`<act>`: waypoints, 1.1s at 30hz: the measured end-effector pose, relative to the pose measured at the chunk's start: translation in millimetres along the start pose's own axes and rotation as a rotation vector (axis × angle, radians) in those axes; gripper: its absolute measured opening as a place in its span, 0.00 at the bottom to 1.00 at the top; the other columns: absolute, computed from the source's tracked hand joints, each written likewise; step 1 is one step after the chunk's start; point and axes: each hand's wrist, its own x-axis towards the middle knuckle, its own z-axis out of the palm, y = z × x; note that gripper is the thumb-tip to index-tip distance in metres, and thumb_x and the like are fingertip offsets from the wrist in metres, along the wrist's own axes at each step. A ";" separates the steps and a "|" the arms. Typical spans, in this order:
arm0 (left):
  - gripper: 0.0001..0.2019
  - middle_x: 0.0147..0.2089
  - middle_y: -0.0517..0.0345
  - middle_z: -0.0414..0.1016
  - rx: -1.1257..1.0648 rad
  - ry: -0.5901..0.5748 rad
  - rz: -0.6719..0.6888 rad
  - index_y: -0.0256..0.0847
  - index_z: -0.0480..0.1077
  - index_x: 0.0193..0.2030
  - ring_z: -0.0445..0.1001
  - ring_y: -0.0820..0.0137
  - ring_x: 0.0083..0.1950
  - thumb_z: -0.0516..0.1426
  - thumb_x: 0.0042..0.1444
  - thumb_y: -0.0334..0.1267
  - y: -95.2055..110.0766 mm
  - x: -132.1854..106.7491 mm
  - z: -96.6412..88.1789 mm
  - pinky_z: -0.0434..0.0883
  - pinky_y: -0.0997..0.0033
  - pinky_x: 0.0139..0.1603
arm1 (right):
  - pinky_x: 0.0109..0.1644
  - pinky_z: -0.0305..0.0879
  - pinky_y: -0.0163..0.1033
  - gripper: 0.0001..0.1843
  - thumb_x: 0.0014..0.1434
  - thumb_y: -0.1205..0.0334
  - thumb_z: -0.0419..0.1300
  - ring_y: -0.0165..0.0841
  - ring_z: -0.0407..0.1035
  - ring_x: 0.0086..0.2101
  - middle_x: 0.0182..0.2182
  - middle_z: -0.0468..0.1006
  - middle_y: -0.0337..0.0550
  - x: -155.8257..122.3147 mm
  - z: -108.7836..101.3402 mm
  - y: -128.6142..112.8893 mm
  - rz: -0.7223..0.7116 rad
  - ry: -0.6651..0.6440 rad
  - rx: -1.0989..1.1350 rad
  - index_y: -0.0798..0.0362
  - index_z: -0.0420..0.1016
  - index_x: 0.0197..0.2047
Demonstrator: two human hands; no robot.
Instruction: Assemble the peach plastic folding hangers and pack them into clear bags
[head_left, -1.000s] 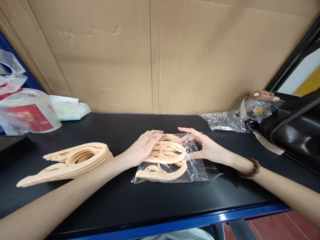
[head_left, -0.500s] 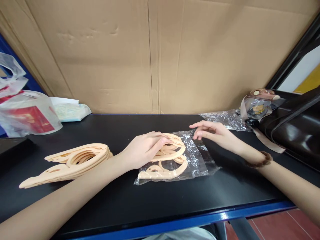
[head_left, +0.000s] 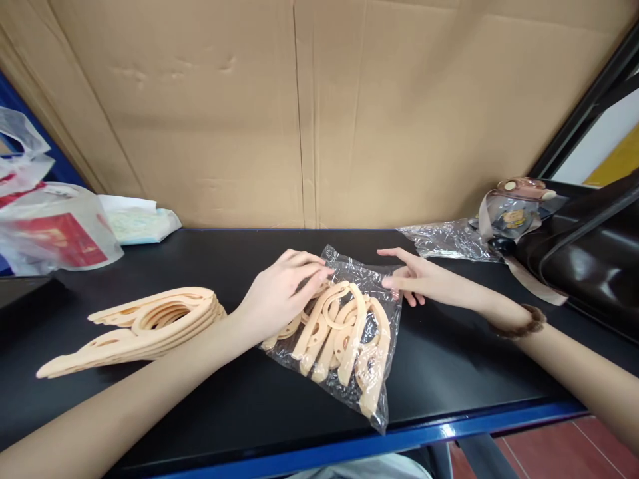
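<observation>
A clear plastic bag (head_left: 393, 346) lies tilted on the black tabletop, its lower corner pointing toward the front edge. Inside are several beige folding hangers (head_left: 355, 332), overlapping one another. My left hand (head_left: 282, 293) pinches the bag's upper left part between thumb and fingers. At the upper right corner, my right hand (head_left: 424, 279) holds the bag's edge with thumb and bent fingers while the index finger stretches out. A stack of matching beige hangers (head_left: 164, 319) rests to the left, partly hidden by my left forearm.
Behind the table (head_left: 219, 406) stands a cardboard wall (head_left: 210, 120). Another clear bag (head_left: 449, 238) lies at the back right, near a transparent bottle (head_left: 512, 213) with a strap and a dark bag (head_left: 589, 259). A plastic carrier bag (head_left: 60, 226) and tissue pack (head_left: 137, 223) stand back left.
The bag of hangers has turned, so its closed end now points toward the front edge. My right hand has come from hovering beside it to hold its upper right corner.
</observation>
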 end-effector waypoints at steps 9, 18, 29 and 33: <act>0.19 0.49 0.55 0.74 -0.028 -0.030 -0.266 0.47 0.68 0.53 0.73 0.59 0.48 0.43 0.64 0.47 -0.1 0.7 12.4 0.68 0.57 0.49 | 0.20 0.64 0.31 0.45 0.50 0.57 0.66 0.30 0.67 0.26 0.26 0.73 0.37 18.1 1.6 11.2 -0.085 0.263 0.173 0.53 0.48 0.66; 0.22 0.37 0.52 0.79 -0.610 0.117 -0.490 0.35 0.68 0.52 0.76 0.62 0.41 0.59 0.50 0.42 -29.1 17.7 28.1 0.70 0.58 0.50 | 0.32 0.71 0.34 0.17 0.46 0.57 0.70 0.28 0.70 0.30 0.32 0.79 0.44 17.2 -3.3 8.3 0.073 0.099 0.281 0.55 0.79 0.39; 0.06 0.40 0.56 0.78 -0.743 0.147 -0.377 0.41 0.71 0.32 0.75 0.64 0.46 0.58 0.50 0.40 -24.0 15.3 23.8 0.69 0.60 0.53 | 0.35 0.69 0.37 0.15 0.52 0.54 0.65 0.29 0.73 0.28 0.31 0.80 0.42 20.6 -10.6 16.2 -0.159 0.024 0.163 0.55 0.75 0.40; 0.11 0.38 0.58 0.77 -0.819 0.172 -0.335 0.42 0.71 0.40 0.75 0.65 0.45 0.60 0.51 0.43 -24.8 15.5 25.6 0.69 0.61 0.54 | 0.37 0.70 0.38 0.16 0.53 0.56 0.64 0.27 0.72 0.27 0.31 0.81 0.41 19.4 -11.1 15.4 -0.201 0.029 0.174 0.54 0.76 0.44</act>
